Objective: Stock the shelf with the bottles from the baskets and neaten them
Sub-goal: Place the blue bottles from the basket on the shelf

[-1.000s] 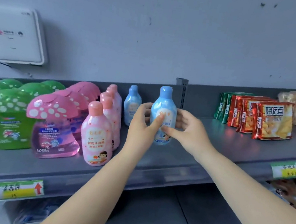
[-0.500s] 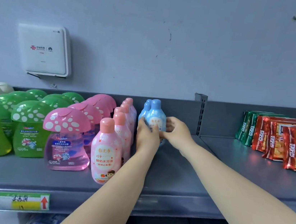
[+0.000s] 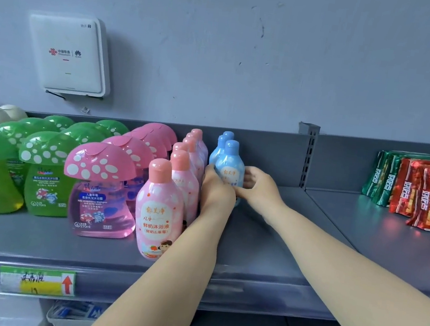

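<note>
Pushed back since 1 s ago, blue bottle (image 3: 228, 170) gripped by left hand (image 3: 215, 190) and right hand (image 3: 257, 189)

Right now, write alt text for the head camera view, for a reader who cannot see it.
Two bare hands, left hand and right hand, hold the front blue bottle upright on a grey shelf, with more blue bottles lined up behind it. A row of pink bottles stands to its left, then pink and green mushroom-capped bottles; snack packets stand at far right.
</note>
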Demonstrator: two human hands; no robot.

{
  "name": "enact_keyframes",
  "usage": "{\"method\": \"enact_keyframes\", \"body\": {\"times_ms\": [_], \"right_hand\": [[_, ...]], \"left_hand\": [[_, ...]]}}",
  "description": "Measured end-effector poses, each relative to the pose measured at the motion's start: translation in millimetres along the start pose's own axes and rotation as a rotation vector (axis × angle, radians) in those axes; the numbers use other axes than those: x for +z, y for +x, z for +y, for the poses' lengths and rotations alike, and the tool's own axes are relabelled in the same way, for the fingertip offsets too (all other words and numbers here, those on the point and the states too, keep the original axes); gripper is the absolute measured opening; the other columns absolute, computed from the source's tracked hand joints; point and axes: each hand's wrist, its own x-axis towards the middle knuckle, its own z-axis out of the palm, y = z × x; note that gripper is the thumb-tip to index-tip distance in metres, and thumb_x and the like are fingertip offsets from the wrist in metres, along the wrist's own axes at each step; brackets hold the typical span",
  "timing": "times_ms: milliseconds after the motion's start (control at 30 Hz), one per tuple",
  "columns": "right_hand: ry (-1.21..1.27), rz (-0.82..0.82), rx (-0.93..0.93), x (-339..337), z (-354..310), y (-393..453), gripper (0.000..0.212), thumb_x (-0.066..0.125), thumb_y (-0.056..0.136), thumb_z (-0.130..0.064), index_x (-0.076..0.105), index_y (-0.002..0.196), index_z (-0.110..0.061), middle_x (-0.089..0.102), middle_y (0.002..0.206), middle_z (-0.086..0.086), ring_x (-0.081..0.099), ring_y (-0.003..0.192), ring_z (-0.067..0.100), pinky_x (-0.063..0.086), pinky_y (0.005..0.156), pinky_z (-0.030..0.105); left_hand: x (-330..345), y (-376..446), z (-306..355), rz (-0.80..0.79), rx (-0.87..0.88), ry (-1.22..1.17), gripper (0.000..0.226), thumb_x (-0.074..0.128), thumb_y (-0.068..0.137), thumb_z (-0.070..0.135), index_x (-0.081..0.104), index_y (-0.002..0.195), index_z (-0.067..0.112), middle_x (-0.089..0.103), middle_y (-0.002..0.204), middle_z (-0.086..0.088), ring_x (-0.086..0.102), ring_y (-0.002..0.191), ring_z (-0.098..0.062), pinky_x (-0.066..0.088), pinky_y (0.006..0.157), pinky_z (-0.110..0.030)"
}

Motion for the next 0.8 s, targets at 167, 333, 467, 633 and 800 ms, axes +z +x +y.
{"method": "enact_keyframes", "body": {"times_ms": [167,333,467,633,800], "right_hand": [[-0.063,-0.018,-0.009,0,0,1,0.047,0.079,0.073,-0.012,0.058,0.115,-0.010,0.066,0.110,0.002,0.063,0.095,0.013,0.051,0.084,0.025],[-0.173,-0.034,0.021,-3,-8,0,0.074,0.077,0.073,-0.020,0.040,0.136,-0.009,0.057,0.128,0.004,0.058,0.111,0.017,0.047,0.097,0.033],[-0.203,0.073,-0.040,-26,-37,-12,0.069,0.073,0.079,-0.022,0.038,0.138,-0.012,0.054,0.128,0.003,0.056,0.107,0.017,0.041,0.088,0.024],[-0.626,0.136,-0.277,-86,-68,-58,0.024,0.065,0.086,-0.027,0.060,0.105,-0.014,0.056,0.076,-0.007,0.048,0.076,0.012,0.043,0.069,0.029],[-1.332,0.198,-0.414,-139,-76,-123,0.025,0.050,0.092,-0.038,0.058,0.107,-0.019,0.056,0.092,-0.007,0.046,0.098,0.017,0.031,0.069,0.028]], "left_hand": [[-2,-3,0,-0.018,0.061,0.071,0.036,0.038,0.095,-0.001,0.042,0.131,0.004,0.043,0.103,0.000,0.042,0.092,-0.011,0.038,0.080,-0.021],[-7,-16,4,0.013,0.067,0.058,0.036,0.041,0.090,0.003,0.043,0.122,0.018,0.055,0.108,-0.003,0.057,0.098,-0.023,0.052,0.079,-0.033],[-15,-48,13,-0.054,0.332,0.097,0.049,0.045,0.092,0.010,0.034,0.139,0.020,0.054,0.117,-0.001,0.055,0.095,-0.018,0.043,0.074,-0.023],[-23,-74,35,-0.048,0.685,0.212,0.025,0.049,0.092,0.011,0.056,0.115,0.011,0.057,0.115,0.000,0.052,0.101,-0.014,0.041,0.084,-0.024],[5,-96,46,-0.063,1.045,0.553,0.010,0.054,0.082,0.012,0.063,0.081,0.009,0.060,0.077,-0.003,0.054,0.075,-0.026,0.040,0.055,-0.031]]}}
